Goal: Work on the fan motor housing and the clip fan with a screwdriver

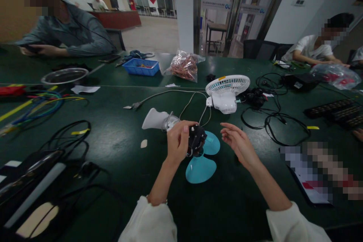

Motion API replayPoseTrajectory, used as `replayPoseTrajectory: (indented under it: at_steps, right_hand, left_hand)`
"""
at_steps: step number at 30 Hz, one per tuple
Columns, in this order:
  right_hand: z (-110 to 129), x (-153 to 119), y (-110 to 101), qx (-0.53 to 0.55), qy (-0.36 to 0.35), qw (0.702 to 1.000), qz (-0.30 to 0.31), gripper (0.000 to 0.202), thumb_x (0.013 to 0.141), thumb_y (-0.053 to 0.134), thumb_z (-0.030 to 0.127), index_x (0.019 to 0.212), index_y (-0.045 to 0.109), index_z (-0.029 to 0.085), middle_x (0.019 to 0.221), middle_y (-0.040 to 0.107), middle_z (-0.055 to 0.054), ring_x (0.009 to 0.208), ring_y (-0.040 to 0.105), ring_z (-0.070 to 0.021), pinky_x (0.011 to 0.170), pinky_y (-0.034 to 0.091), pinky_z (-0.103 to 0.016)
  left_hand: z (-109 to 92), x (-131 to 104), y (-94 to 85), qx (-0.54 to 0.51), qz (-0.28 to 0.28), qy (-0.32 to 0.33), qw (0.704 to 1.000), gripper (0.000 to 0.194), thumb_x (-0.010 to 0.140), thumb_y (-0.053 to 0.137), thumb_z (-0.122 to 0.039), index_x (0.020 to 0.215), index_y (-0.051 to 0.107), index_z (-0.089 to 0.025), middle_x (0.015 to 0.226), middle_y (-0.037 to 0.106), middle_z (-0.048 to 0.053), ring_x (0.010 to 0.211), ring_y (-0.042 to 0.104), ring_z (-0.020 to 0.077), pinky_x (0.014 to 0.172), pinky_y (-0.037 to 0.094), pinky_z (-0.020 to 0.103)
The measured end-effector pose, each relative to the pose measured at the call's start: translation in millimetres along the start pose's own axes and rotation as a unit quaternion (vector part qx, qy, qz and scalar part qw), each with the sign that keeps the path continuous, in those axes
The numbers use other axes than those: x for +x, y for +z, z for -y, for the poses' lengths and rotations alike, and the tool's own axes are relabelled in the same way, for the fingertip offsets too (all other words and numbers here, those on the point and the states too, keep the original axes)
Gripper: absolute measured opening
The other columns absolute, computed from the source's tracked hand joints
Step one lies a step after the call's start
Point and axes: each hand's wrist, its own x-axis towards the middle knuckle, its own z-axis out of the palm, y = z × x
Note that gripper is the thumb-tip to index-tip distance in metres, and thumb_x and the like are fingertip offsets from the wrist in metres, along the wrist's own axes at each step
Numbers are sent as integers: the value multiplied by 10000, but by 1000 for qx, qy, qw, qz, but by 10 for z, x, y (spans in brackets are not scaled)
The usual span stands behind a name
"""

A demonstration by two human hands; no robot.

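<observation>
My left hand is closed around the side of a black fan motor, low over the green table. Turquoise fan blades spread out beneath and beside the motor. To the right, my right hand hovers with its fingers stretched out, apart from the motor and holding nothing. A white fan stand lies on its side just left of the motor, partly behind my left hand. Beyond my hands sits a white fan housing with its grille, with a cable running from it.
A blue tray and a plastic bag of coppery parts stand at the back. Black cables lie right, near a phone-like device. Coloured wires lie left. Two people sit across the table.
</observation>
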Motion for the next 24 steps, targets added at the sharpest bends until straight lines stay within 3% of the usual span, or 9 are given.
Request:
replayPoseTrajectory:
  at_steps: [2,4,10,13,16,19,22,24]
  right_hand:
    - [-56,61,-73,108,85,990,21,322,720,614,91,1026,691,156,1036,709,-79,1012,660,-170,875,527,-261]
    - [-100,96,-120,151,135,979,36,334,693,631,33,1007,699,125,1100,709,-114,1097,647,-183,917,524,-225]
    - [-159,98,-124,157,137,978,27,281,770,688,115,1050,672,122,1045,736,-117,1033,687,-177,825,573,-191]
    - [-182,76,-84,125,142,982,21,255,800,703,245,1033,661,152,967,749,-102,928,719,-180,682,590,-202]
    - [-217,48,-37,82,143,986,-3,259,785,713,397,879,643,166,770,737,-52,674,709,-129,514,524,-166]
    - [-248,30,-1,53,131,990,5,338,749,723,477,744,588,167,546,618,35,445,551,-59,416,403,-143]
    - [-260,28,19,32,119,992,21,366,734,724,500,717,581,164,494,529,70,403,419,-32,397,304,-150]
    - [-258,31,26,27,119,992,20,363,719,736,495,715,591,162,520,530,66,424,405,-33,413,298,-160]
  left_hand:
    - [0,0,0,0,1,-1,1000,457,977,276,-401,926,678,-189,912,707,54,874,640,187,825,477,349]
    - [7,-2,2,1,0,-1,1000,457,978,276,-399,928,677,-186,916,708,56,879,639,187,828,477,348]
    - [29,-11,4,0,-1,9,1000,433,981,288,-368,938,678,-185,921,706,54,880,637,182,820,470,344]
    - [24,-8,3,-2,-2,13,1000,422,982,292,-352,952,677,-184,925,705,52,884,635,180,818,470,339]
    - [18,-4,3,2,-1,12,1000,421,982,291,-353,956,676,-185,926,706,52,884,634,183,818,469,343]
    - [16,0,1,1,-1,14,1000,420,981,291,-350,958,676,-185,921,706,51,876,634,182,815,469,343]
    - [18,4,-1,-1,-2,15,1000,421,981,290,-350,953,677,-184,919,704,52,874,633,182,809,470,341]
    - [20,6,0,0,1,12,1000,428,981,286,-352,950,679,-185,923,704,52,878,634,184,809,470,340]
